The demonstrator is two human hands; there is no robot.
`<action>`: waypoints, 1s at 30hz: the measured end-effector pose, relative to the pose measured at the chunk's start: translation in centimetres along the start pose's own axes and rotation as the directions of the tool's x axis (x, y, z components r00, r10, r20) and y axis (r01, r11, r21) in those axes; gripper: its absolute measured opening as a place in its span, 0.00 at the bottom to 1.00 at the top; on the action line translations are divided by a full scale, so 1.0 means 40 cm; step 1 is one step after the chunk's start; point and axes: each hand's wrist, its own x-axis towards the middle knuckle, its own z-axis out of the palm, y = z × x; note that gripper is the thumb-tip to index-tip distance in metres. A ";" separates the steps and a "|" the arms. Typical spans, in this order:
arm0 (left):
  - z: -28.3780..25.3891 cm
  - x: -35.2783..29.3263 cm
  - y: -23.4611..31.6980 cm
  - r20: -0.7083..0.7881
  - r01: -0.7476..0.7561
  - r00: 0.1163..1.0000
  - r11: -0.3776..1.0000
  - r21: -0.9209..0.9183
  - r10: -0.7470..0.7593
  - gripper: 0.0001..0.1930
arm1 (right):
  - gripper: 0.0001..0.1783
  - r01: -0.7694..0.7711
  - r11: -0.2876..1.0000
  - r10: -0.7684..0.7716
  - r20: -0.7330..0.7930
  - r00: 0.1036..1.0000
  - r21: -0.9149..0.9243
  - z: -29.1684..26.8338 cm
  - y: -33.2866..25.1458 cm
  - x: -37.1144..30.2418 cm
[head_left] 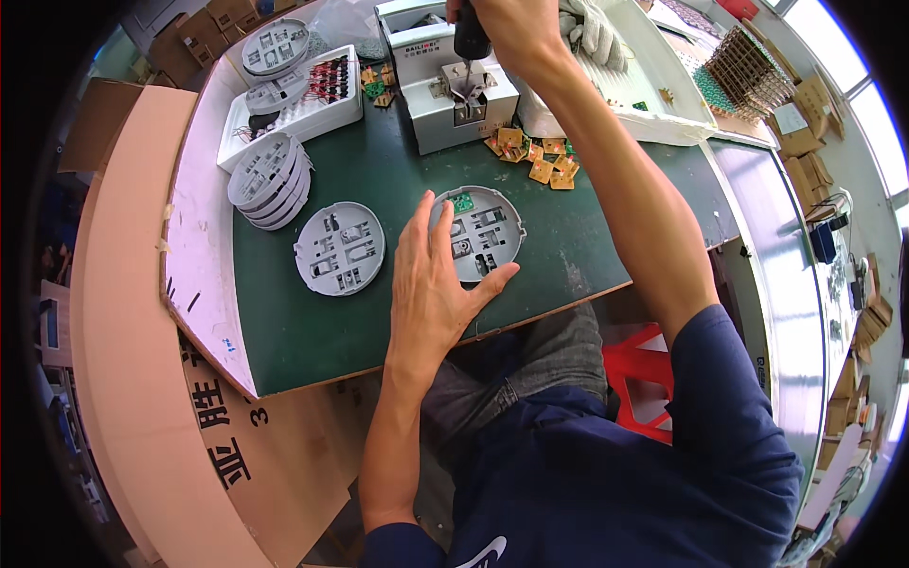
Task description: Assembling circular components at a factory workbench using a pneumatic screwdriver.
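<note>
High up, my right hand [519,36] is wrapped round a black power screwdriver [472,40]. Its bit points down into the metal front of a grey screw feeder [436,134]. On the green table my left hand [428,284] spreads its fingers along the left side of a round grey plastic housing [507,254], with the thumb by the near rim. A small green circuit board [461,203] sits in the far part of this housing, partly behind the fingertips. To the left lies a similar round housing [327,275], its face up.
Several housings form a stack [270,180] at the left, beside a white foam tray [346,99] of parts with red and black wires. Small yellow boards [541,170] lie loose right of the feeder. A foam box [653,125] with gloves [601,38] stands behind.
</note>
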 end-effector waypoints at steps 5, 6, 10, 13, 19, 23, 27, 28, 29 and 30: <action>0.000 0.003 0.001 0.003 -0.001 1.000 1.000 -0.014 0.001 0.51 | 0.14 -0.074 0.995 0.079 0.075 0.994 -0.067 0.008 -0.001 -0.010; 0.000 0.002 0.000 0.002 0.000 1.000 1.000 -0.008 0.000 0.51 | 0.14 -0.077 0.995 0.082 0.074 0.994 -0.067 0.010 -0.006 -0.017; 0.003 0.003 -0.001 0.001 -0.001 1.000 1.000 -0.002 0.001 0.51 | 0.18 -0.102 0.995 0.103 0.080 0.991 -0.024 -0.004 -0.042 -0.082; 0.002 0.004 -0.001 -0.019 -0.020 1.000 1.000 0.014 0.020 0.51 | 0.29 -0.043 0.995 0.025 0.201 0.979 0.086 -0.013 -0.044 -0.128; 0.003 0.003 -0.001 -0.046 -0.037 0.998 0.999 0.027 0.039 0.48 | 0.20 -0.228 0.960 0.195 0.201 0.960 0.159 0.012 -0.067 -0.192; 0.004 0.006 0.001 -0.025 -0.033 0.999 0.999 0.021 0.034 0.50 | 0.12 -0.218 0.971 0.185 0.270 0.945 0.100 0.000 -0.015 -0.206; 0.006 0.004 -0.002 -0.027 -0.032 0.999 0.999 0.020 0.033 0.50 | 0.11 -0.269 0.951 0.230 0.236 0.944 0.149 0.018 -0.026 -0.215; 0.006 0.004 -0.001 -0.026 -0.032 0.999 0.999 0.016 0.032 0.50 | 0.11 -0.282 0.946 0.243 0.226 0.943 0.161 0.021 -0.029 -0.216; 0.005 0.004 -0.001 -0.026 -0.030 0.999 0.999 0.016 0.030 0.50 | 0.11 -0.284 0.945 0.244 0.227 0.943 0.160 0.021 -0.026 -0.217; 0.005 0.003 0.000 -0.025 -0.033 0.999 0.999 0.025 0.034 0.50 | 0.12 -0.271 0.950 0.235 0.216 0.948 0.154 0.021 -0.021 -0.219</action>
